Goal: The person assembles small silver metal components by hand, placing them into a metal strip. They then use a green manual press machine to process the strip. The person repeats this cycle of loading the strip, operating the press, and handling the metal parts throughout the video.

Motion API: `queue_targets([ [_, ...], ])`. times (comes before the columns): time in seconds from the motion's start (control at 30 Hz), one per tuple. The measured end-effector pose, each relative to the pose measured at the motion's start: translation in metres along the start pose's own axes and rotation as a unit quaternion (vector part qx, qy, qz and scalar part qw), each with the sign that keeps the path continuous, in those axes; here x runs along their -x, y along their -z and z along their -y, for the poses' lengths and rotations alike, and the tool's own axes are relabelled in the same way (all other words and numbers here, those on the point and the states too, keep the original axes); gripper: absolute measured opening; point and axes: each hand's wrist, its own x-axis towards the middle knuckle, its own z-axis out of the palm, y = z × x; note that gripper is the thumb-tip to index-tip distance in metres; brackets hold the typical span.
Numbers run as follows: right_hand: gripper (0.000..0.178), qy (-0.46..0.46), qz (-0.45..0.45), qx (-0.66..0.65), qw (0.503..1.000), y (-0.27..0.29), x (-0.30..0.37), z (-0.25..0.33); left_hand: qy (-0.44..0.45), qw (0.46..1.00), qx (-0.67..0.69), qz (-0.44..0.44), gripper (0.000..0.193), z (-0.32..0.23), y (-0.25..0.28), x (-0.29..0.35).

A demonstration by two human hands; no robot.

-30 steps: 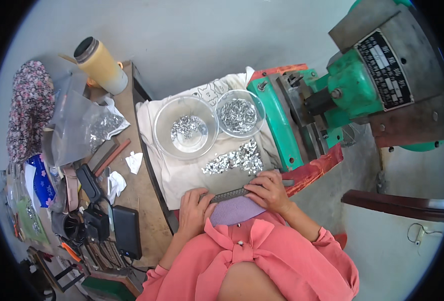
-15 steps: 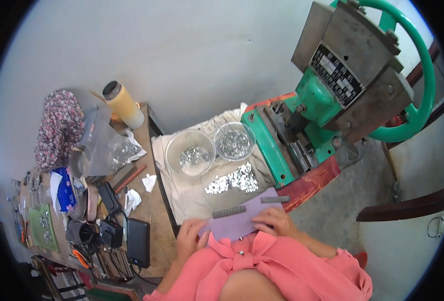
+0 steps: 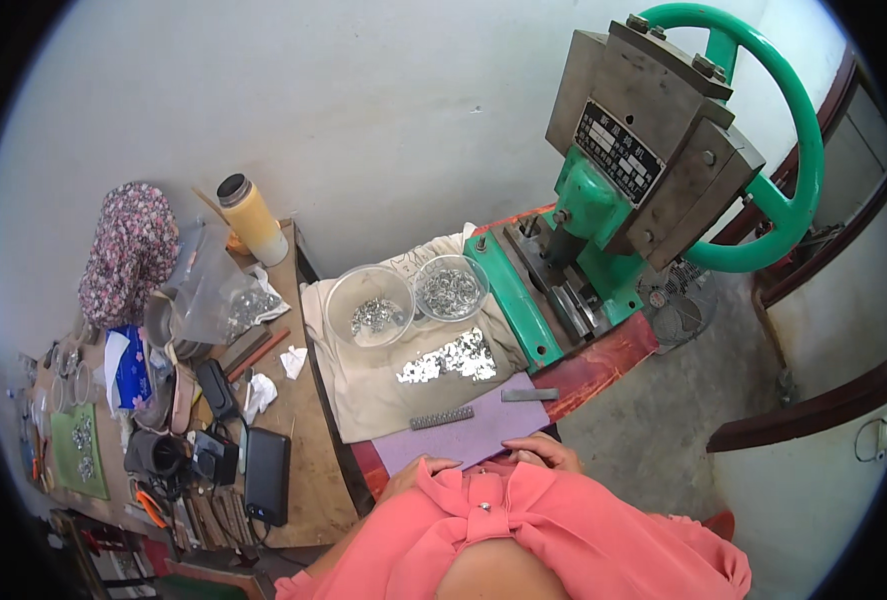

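My left hand rests at the near edge of a purple mat, fingers stretched toward the right and partly hidden by the pink blouse. At the same edge, farther right, lies my right hand, its fingers loosely extended and nothing visible in them. A dark metal strip with a toothed or perforated pattern lies on the mat's left half. On its far right corner sits a flat grey bar. Beyond the mat, small shiny silver pieces are spread on a beige cloth.
Two clear round tubs with small metal pieces stand on the cloth. A green hand press with a large wheel rises at the right. Leftward, a wooden table carries a yellow bottle, a black power bank and pouches.
Both my hands have drawn back toward my body, to the mat's near edge. My view has shifted, so the press appears farther left. The strip and the bar stay on the mat.
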Motion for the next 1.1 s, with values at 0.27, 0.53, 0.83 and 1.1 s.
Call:
queue_targets([
  [0.27,0.022,0.124,0.042,0.098,0.987,0.000,-0.011,-0.109,0.049,0.997,0.055,0.030,0.034,0.014,-0.009,0.007],
  [0.53,0.027,-0.118,-0.121,-0.072,0.983,0.024,0.064,-0.046,0.024,0.992,0.119,-0.018,0.035,-0.005,-0.008,0.013],
  [0.83,0.025,0.100,0.024,0.011,0.995,0.008,0.018,-0.016,-0.035,0.992,0.090,0.077,0.035,-0.008,-0.028,-0.014],
  [1.1,0.022,0.210,0.026,0.129,0.969,-0.001,0.001,-0.077,0.020,0.999,0.000,0.041,0.036,0.003,-0.020,0.020],
])
